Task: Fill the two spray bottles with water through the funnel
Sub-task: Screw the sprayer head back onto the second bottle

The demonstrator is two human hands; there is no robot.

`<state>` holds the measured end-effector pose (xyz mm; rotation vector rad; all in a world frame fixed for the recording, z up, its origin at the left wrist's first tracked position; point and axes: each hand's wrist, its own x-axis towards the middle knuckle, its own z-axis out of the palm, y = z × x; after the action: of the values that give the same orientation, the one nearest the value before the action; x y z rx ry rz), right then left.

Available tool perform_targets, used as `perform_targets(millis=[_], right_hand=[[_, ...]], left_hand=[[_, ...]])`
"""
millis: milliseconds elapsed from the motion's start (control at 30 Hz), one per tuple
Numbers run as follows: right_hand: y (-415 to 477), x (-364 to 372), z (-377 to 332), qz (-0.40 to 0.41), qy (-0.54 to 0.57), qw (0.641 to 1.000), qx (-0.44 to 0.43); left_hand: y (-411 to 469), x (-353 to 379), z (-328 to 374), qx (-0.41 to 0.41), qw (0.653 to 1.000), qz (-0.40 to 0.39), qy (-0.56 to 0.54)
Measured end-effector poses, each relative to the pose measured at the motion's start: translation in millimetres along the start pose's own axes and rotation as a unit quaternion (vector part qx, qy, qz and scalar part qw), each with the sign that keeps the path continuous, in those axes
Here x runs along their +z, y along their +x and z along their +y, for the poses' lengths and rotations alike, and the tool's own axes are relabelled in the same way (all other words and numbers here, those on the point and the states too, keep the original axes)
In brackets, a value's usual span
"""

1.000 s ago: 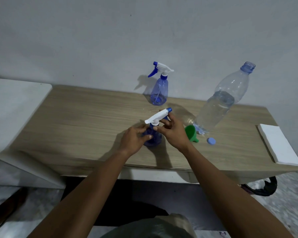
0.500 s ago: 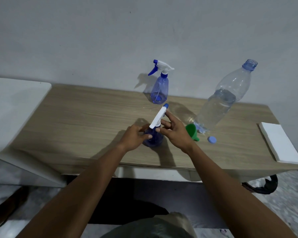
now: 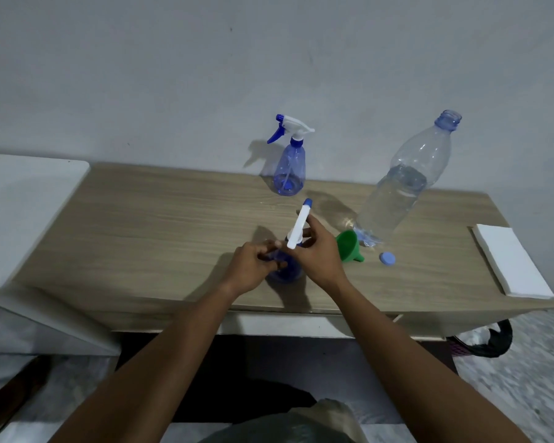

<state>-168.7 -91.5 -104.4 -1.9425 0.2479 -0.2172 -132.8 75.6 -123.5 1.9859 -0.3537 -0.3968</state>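
Observation:
A small blue spray bottle [image 3: 285,271] stands on the wooden table [image 3: 173,225] near the front edge. My left hand [image 3: 253,265] grips its body. My right hand [image 3: 315,251] holds its white spray head [image 3: 298,226], whose nozzle points away from me. A second blue spray bottle [image 3: 289,169] stands upright at the back by the wall, capped with its trigger head. The green funnel [image 3: 348,245] lies on its side just right of my right hand. A large clear water bottle [image 3: 403,183], open and partly full, stands at the back right.
The blue bottle cap [image 3: 387,259] lies on the table right of the funnel. A white folded cloth [image 3: 509,262] rests at the table's right end. A white surface [image 3: 23,203] adjoins the table's left end. A dark bag [image 3: 490,342] sits on the floor at right.
The spray head in my right hand has turned: its nozzle pointed right a second ago and now points away toward the wall. My left hand stays on the bottle.

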Motion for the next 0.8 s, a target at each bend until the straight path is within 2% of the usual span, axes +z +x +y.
perform_targets(millis=[133,267,333,533,800], right_hand=[[-8.0,-8.0,-2.7,-0.04,-0.006,0.999,0.001],[-10.9,-21.5,-22.5,-0.16,0.053,0.983,0.067],[-10.4,-19.5,-28.0,-0.193,0.055,0.976,0.088],[-10.7,-0.4,-28.7,-0.2,0.094,0.959,0.175],[-12.7,10.7,-23.0,-0.201,0.087,0.953,0.211]], left_hand=[[-17.8,0.9,0.8,-0.035,0.999,-0.011,-0.029],[-32.0,-9.7,10.8,-0.069,0.989,-0.105,-0.081],[-35.8,-14.9,13.6,-0.099,0.98,-0.145,-0.091],[-37.3,-22.2,2.2,-0.16,0.972,-0.163,-0.056],[-47.6,-24.8,1.4,-0.178,0.968,-0.17,-0.044]])
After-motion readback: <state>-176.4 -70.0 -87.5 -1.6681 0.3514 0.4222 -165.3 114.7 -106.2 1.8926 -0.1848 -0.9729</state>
